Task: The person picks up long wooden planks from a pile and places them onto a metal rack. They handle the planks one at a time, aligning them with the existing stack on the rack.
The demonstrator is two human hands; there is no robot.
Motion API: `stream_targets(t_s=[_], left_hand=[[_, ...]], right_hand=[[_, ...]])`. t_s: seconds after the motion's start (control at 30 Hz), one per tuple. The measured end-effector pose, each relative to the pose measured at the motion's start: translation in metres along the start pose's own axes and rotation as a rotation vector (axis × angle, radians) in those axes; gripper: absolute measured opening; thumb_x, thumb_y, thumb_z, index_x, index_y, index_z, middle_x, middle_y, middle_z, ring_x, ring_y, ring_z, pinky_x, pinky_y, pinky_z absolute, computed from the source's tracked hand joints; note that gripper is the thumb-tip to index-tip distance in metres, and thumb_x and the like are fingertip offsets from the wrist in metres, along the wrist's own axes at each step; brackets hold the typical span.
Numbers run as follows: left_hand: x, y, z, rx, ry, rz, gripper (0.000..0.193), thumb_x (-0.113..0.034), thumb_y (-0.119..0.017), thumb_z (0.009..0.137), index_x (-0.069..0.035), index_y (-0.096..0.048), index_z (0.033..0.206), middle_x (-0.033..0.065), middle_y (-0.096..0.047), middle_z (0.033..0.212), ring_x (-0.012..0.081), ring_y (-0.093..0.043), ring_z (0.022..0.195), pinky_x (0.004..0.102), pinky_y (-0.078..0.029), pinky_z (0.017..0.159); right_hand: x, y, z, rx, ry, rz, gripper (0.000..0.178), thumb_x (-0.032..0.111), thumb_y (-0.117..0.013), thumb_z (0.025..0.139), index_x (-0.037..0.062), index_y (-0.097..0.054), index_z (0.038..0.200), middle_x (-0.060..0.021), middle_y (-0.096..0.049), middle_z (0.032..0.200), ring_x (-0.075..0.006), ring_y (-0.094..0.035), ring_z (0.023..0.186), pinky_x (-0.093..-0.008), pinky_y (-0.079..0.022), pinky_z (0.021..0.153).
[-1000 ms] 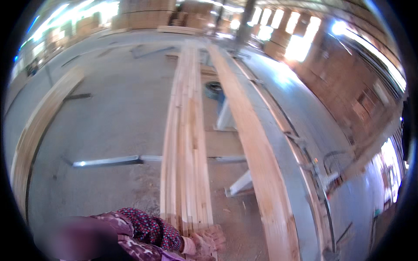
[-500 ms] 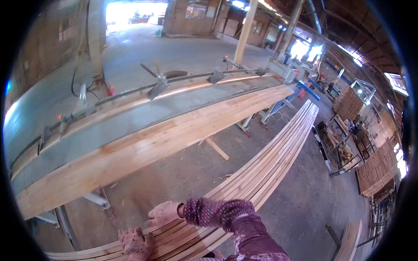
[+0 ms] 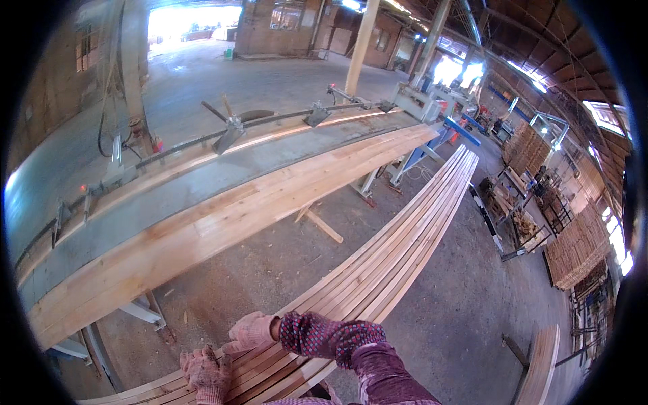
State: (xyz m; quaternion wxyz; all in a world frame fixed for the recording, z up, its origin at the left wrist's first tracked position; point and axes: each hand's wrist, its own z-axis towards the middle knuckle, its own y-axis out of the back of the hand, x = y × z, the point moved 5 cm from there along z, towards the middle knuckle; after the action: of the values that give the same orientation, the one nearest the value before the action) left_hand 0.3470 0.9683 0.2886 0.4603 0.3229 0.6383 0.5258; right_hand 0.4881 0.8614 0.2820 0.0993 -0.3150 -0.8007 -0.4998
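Observation:
A bundle of long, narrow wooden strips [image 3: 385, 260] runs from beneath my hands toward the far right, side by side. My left hand [image 3: 206, 375], in a pinkish work glove, is on the near left part of the bundle, its fingers bent over the far edge. Just beyond it, my right hand [image 3: 250, 332], gloved alike, reaches across the strips and grips the same edge. Its fingertips are partly hidden. A patterned sleeve covers my right forearm [image 3: 331, 335], which passes over the wood.
Beyond the bundle stands a long machine table [image 3: 155, 196] with wide boards [image 3: 223, 229] along its near side. A loose wood piece [image 3: 324, 227] projects under it. Stacked timber [image 3: 577, 246] stands at right, and a short board pile [image 3: 541, 364] lies near right.
The view has turned slightly, so the surroundings sit a little farther left and the far end of the strips too. Both hands stay at the same edge of the bundle.

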Motion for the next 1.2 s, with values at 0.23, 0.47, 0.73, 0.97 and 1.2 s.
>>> stream_targets(t_s=[0.23, 0.47, 0.73, 0.97, 1.2], left_hand=[[-0.016, 0.024, -0.008, -0.079, -0.306, -0.023, 0.087, -0.066, -0.064, 0.074, -0.003, -0.051, 0.133, 0.0172, -0.06, 0.118, 0.0363, -0.053, 0.117, 0.0561, -0.025, 0.115], [0.002, 0.001, -0.01, 0.211, -0.218, 0.055, 0.099, -0.079, -0.05, 0.08, -0.003, -0.043, 0.144, 0.0184, -0.056, 0.134, 0.0376, -0.048, 0.127, 0.0616, -0.024, 0.113], [-0.001, 0.024, -0.003, 0.439, -0.073, -0.03, 0.097, -0.079, -0.05, 0.082, -0.006, -0.043, 0.145, 0.0153, -0.057, 0.133, 0.0371, -0.049, 0.126, 0.0577, -0.028, 0.113], [-0.005, 0.018, 0.0, 0.405, -0.097, -0.113, 0.096, -0.076, -0.054, 0.078, -0.005, -0.045, 0.142, 0.015, -0.058, 0.129, 0.0363, -0.05, 0.124, 0.0573, -0.025, 0.115], [-0.013, 0.016, 0.006, 0.322, -0.083, -0.142, 0.096, -0.074, -0.06, 0.073, -0.005, -0.046, 0.139, 0.0153, -0.059, 0.123, 0.0352, -0.051, 0.121, 0.0568, -0.023, 0.116]], right_hand=[[-0.031, -0.027, 0.049, 0.468, 0.052, 0.601, 0.066, 0.063, -0.034, 0.101, 0.0105, -0.064, 0.128, -0.0131, -0.065, 0.128, -0.0286, -0.059, 0.116, -0.0438, -0.042, 0.1], [-0.018, -0.042, 0.051, 0.813, 0.083, 0.952, 0.07, 0.067, -0.047, 0.096, 0.0138, -0.058, 0.14, -0.0004, -0.061, 0.138, -0.0142, -0.057, 0.118, -0.0378, -0.044, 0.102], [-0.008, -0.024, 0.043, 0.851, 0.061, 0.908, 0.075, 0.071, -0.044, 0.095, 0.0128, -0.057, 0.14, -0.0006, -0.057, 0.142, -0.0129, -0.057, 0.119, -0.0363, -0.043, 0.103], [-0.02, -0.016, 0.03, 0.822, -0.055, 0.777, 0.076, 0.072, -0.043, 0.095, 0.0125, -0.057, 0.14, -0.0013, -0.057, 0.142, -0.0088, -0.055, 0.12, -0.0335, -0.042, 0.105], [-0.046, -0.047, 0.053, 0.667, -0.105, 0.756, 0.072, 0.073, -0.05, 0.092, 0.0124, -0.067, 0.127, -0.0057, -0.069, 0.124, -0.0138, -0.062, 0.108, -0.0371, -0.048, 0.097]])
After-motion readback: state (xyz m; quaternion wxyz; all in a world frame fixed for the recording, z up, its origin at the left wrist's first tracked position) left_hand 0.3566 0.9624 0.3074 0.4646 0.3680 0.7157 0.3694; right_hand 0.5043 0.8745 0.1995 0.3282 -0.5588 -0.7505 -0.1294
